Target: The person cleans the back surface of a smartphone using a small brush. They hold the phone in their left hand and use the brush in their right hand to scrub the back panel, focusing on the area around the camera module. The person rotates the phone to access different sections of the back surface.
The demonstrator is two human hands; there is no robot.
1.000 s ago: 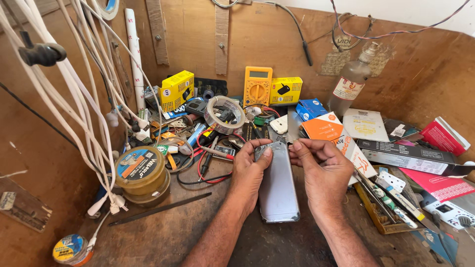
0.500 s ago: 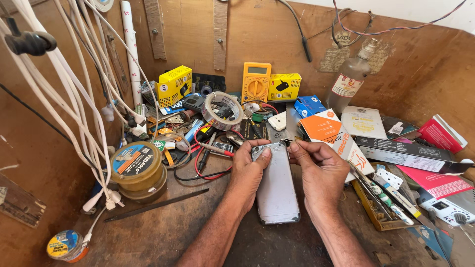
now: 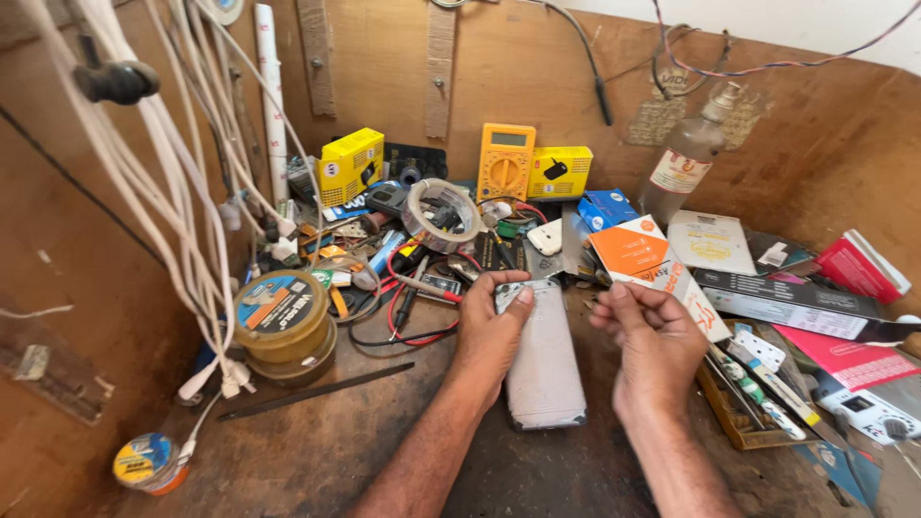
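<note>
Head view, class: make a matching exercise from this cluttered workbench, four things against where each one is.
Things:
1. phone
2. multimeter
3. clear bottle
4. tape roll

Places:
A. leaning on the back wall between two yellow boxes
B. under the left hand
C. standing far right of the yellow boxes
D. lying in front of the multimeter

Pairs: 1-B, 2-A, 3-C, 4-D
</note>
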